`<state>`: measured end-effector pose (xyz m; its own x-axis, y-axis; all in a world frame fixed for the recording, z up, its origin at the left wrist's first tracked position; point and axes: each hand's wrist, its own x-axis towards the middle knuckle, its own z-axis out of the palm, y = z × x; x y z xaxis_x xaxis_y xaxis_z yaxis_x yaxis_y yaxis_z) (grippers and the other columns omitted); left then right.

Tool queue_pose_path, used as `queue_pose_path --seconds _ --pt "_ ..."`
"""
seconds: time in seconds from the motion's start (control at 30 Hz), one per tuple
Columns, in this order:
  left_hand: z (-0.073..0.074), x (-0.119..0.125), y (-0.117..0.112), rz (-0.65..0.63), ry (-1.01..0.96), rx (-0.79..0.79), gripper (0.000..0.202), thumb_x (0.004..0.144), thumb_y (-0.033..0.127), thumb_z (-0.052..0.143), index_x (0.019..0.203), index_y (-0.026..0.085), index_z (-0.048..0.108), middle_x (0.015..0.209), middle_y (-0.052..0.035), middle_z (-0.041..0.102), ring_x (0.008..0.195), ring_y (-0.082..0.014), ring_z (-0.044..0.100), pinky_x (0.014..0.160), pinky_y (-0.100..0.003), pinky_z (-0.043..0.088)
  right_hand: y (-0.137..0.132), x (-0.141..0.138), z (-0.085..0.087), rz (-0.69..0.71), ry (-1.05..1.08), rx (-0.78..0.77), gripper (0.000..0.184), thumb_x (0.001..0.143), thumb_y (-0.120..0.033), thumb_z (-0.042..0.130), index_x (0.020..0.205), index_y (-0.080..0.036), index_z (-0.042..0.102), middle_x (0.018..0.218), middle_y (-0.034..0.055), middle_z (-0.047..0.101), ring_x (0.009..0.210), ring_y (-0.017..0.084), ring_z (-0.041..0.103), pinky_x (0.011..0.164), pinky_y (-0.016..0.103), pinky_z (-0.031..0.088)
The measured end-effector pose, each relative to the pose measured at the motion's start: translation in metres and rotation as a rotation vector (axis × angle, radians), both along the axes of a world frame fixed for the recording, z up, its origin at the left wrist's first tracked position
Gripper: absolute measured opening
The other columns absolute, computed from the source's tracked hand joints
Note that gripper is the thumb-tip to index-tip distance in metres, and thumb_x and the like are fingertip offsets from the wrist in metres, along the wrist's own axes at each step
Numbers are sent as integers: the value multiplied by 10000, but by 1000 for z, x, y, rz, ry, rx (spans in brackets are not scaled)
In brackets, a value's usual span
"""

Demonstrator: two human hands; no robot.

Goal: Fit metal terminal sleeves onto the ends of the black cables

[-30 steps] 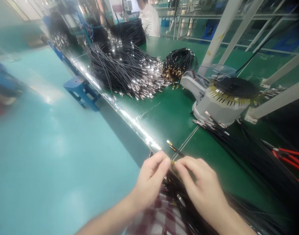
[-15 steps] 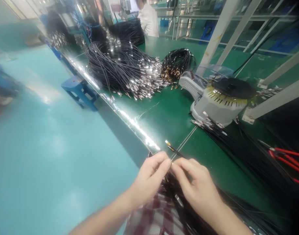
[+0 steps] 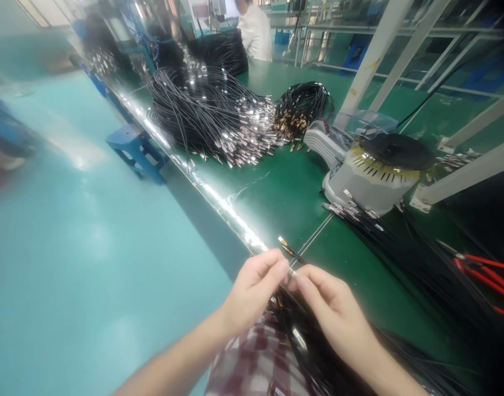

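Between my fingertips is a small silvery cable connector point(image 3: 292, 272), mostly covered by the fingers. My left hand point(image 3: 258, 286) pinches one end with thumb and forefinger, and my right hand point(image 3: 328, 297) pinches the other. Both are closed, close together above the table's near edge. Just beyond them a black cable end with a bright metal tip and an orange-yellow part point(image 3: 285, 243) lies on the green mat. Below my hands, a bunch of black cables point(image 3: 305, 346) hangs over my lap; a shiny metal plug shows among them.
A grey tape dispenser point(image 3: 359, 181) stands on the green table point(image 3: 272, 192). Coiled black cables with silver plugs point(image 3: 243, 132) and a smaller gold-tipped coil point(image 3: 301, 110) lie farther back. Red-handled pliers point(image 3: 482, 269) rest at right, near white posts. A blue stool point(image 3: 132, 148) stands left; a person sits beyond.
My hands have drawn slightly apart at the fingertips, and more of the silvery connector shows between them. The whole view has shifted a little; the things on the table stay put.
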<state>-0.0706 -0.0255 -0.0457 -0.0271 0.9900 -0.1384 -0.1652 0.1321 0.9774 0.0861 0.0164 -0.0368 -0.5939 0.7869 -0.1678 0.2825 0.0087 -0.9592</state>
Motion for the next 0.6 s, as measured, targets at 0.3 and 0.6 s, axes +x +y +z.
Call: queue_pose_path --seconds 0.3,0.6 --pt "1 7 4 -5 26 -2 352 968 353 471 662 181 481 638 40 461 592 -106 362 573 -250 314 -3 1 -5 -89 33 144 289 939 -308 463 686 -191 544 612 -21 525 553 119 474 504 197 389" --pt "2 8 6 -18 19 -24 341 962 326 479 653 180 488 636 31 490 588 -105 384 569 -245 327 -2 0 -2 -95 42 116 301 944 -321 455 685 -191 535 624 -10 526 573 129 475 520 210 408"
